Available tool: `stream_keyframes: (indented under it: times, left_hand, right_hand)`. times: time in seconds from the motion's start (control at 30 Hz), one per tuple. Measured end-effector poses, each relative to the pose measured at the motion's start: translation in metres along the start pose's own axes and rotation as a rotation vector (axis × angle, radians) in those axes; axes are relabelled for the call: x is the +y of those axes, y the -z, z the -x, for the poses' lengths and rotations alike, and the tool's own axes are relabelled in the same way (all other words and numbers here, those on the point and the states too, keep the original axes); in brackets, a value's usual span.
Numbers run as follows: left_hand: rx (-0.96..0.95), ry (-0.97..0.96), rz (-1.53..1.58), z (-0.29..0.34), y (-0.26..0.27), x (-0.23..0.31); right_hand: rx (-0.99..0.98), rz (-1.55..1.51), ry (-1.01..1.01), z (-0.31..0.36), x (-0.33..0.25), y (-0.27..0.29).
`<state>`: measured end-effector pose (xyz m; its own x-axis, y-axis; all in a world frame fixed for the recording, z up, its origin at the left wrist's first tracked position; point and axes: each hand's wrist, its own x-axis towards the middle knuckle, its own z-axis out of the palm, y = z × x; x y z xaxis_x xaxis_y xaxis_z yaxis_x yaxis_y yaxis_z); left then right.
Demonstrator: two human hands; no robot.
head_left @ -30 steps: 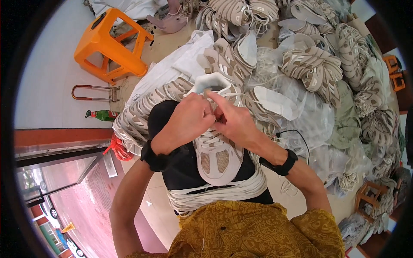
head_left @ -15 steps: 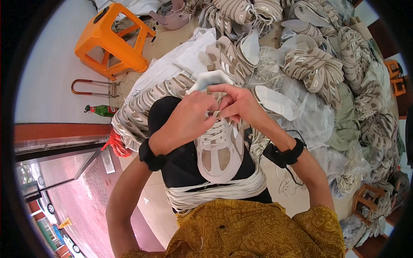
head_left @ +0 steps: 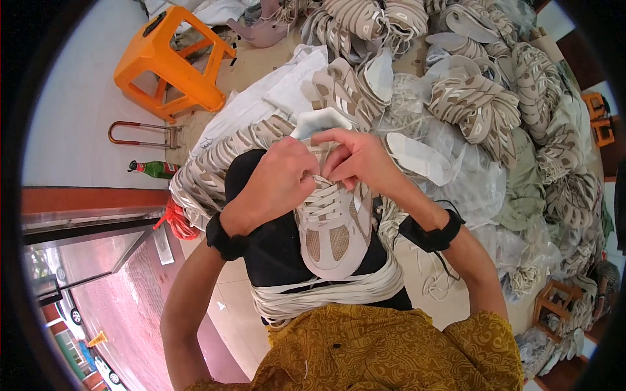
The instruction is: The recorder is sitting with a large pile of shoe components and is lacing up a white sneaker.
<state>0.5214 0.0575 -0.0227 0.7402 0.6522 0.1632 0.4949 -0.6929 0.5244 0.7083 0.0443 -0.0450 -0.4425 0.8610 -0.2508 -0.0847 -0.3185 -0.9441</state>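
Observation:
A cream sneaker upper [head_left: 332, 263] with tan mesh panels lies on my lap, its toe toward me. White shoelace [head_left: 324, 203] crosses its front in several rows. My left hand [head_left: 285, 174] is closed at the upper's left edge, fingers pinched at the top of the lacing. On the other side, my right hand [head_left: 362, 161] pinches the lace near the top eyelets, its index finger arched over the tongue. The lace ends between the fingertips are mostly hidden. A bundle of loose white laces [head_left: 332, 293] stretches across my thighs, just below the toe.
Stacked shoe uppers [head_left: 479, 107] and plastic bags [head_left: 469, 176] cover the floor ahead and to the right. An orange stool [head_left: 156, 65], a green bottle [head_left: 155, 168] and a red bundle [head_left: 177, 218] are at the left. A white insole-like piece [head_left: 420, 156] lies beyond my right hand.
My hands have moved slightly apart, the left one a little leftward, so more of the tongue shows. My right fingertips have shifted slightly down toward the top lace row.

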Motion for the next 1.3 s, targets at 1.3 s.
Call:
stream_keyframes:
  times: [1.3]
  left_hand:
    - [0.027,-0.344,-0.274,0.005,0.003,0.007]
  right_hand:
    - [-0.336,0.35,-0.141,-0.021,-0.017,0.004]
